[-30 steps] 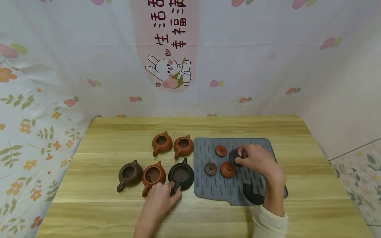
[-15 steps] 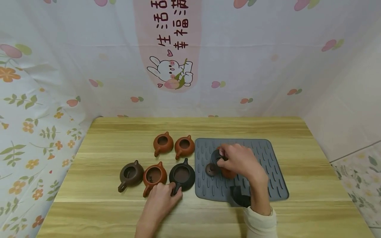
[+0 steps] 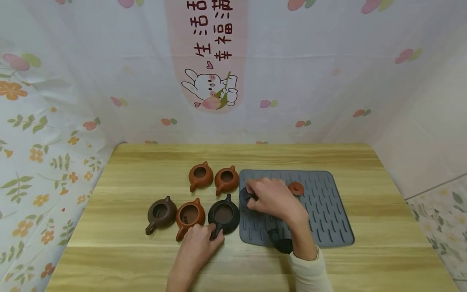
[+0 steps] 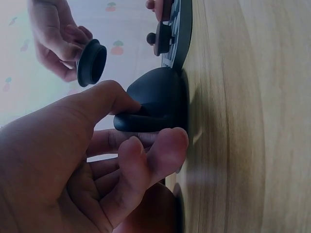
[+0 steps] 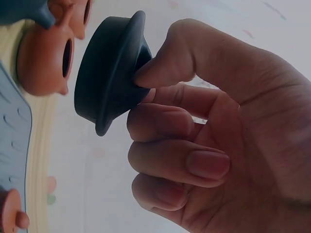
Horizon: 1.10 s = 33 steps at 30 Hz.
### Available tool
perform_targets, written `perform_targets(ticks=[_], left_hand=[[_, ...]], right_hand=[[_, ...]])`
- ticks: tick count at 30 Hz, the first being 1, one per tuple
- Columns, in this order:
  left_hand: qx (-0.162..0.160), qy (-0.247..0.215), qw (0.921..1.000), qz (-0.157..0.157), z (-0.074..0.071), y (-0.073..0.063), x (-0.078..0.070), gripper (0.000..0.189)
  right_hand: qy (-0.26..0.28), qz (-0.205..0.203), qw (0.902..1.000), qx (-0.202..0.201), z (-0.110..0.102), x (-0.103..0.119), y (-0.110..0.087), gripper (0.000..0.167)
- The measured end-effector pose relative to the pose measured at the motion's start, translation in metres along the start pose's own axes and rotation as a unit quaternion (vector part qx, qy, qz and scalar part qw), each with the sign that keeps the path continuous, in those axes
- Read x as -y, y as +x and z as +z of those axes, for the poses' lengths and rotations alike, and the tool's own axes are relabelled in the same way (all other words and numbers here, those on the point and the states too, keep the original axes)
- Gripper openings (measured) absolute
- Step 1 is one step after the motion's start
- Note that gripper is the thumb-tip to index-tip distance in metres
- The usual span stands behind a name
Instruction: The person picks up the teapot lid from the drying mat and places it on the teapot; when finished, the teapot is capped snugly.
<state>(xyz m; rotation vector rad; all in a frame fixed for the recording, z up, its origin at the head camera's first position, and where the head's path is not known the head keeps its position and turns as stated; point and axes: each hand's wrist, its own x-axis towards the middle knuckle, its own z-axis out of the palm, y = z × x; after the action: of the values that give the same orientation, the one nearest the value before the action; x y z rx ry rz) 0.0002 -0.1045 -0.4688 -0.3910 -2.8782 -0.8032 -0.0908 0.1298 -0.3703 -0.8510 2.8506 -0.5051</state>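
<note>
A black teapot [image 3: 235, 221] stands uncovered on the table, at the left edge of the grey mat. My left hand [image 3: 198, 242] pinches its handle between thumb and fingers, as the handle [image 4: 138, 123] in the left wrist view shows. By its knob, my right hand [image 3: 275, 198] holds a black teapot lid [image 5: 109, 73], rim facing down. The lid is in the air over the mat's left side, up and right of the teapot's mouth. In the head view the right hand covers part of the lid.
Left of the black pot stand an orange teapot [image 3: 201, 215] and a brown one [image 3: 168, 215], both lidless. Two smaller orange teapots [image 3: 206, 178] sit behind. The grey mat [image 3: 328, 211] bears an orange lid [image 3: 296, 188] and a brown lid [image 4: 164, 39].
My right hand has carried the black lid leftward across the mat toward the black teapot, uncovering the orange lid behind it. The left hand has stayed on the handle.
</note>
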Motion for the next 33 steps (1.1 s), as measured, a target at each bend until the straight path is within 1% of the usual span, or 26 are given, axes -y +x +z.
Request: perform_targets(ticks=[7, 10, 14, 17, 20, 23, 27, 30, 33], left_hand=[[0.002, -0.002, 1.0000, 0.006, 0.000, 0.001, 0.000, 0.032], [0.006, -0.004, 1.0000, 0.006, 0.000, 0.001, -0.001, 0.031], [0.009, -0.010, 0.9999, 0.004, 0.000, 0.001, -0.001, 0.032], [0.000, -0.018, 0.9998, 0.012, 0.002, 0.001, 0.000, 0.033], [-0.020, -0.018, 0.9994, 0.024, 0.006, 0.000, 0.004, 0.034], [-0.030, -0.010, 0.9990, 0.031, 0.009, 0.000, 0.006, 0.034], [-0.010, -0.018, 0.9997, 0.015, 0.005, 0.000, 0.003, 0.035], [0.005, -0.020, 0.9998, 0.002, 0.002, -0.001, 0.001, 0.037], [0.011, -0.017, 0.9998, -0.004, 0.001, 0.000, 0.001, 0.037]], right_hand=[[-0.015, -0.011, 0.9997, 0.016, 0.007, 0.006, 0.006, 0.034], [-0.022, -0.025, 0.9993, 0.016, 0.010, 0.008, 0.009, 0.036], [-0.034, -0.050, 0.9979, 0.024, 0.015, 0.012, 0.014, 0.028], [-0.037, -0.066, 0.9967, 0.029, 0.018, 0.015, 0.016, 0.022], [-0.037, -0.078, 0.9958, 0.030, 0.021, 0.017, 0.018, 0.023], [-0.044, -0.088, 0.9948, 0.026, 0.023, 0.020, 0.020, 0.024], [-0.047, -0.106, 0.9928, 0.030, 0.026, 0.024, 0.021, 0.025], [-0.043, -0.115, 0.9916, 0.041, 0.029, 0.028, 0.023, 0.025], [-0.049, -0.117, 0.9907, 0.050, 0.032, 0.032, 0.025, 0.024]])
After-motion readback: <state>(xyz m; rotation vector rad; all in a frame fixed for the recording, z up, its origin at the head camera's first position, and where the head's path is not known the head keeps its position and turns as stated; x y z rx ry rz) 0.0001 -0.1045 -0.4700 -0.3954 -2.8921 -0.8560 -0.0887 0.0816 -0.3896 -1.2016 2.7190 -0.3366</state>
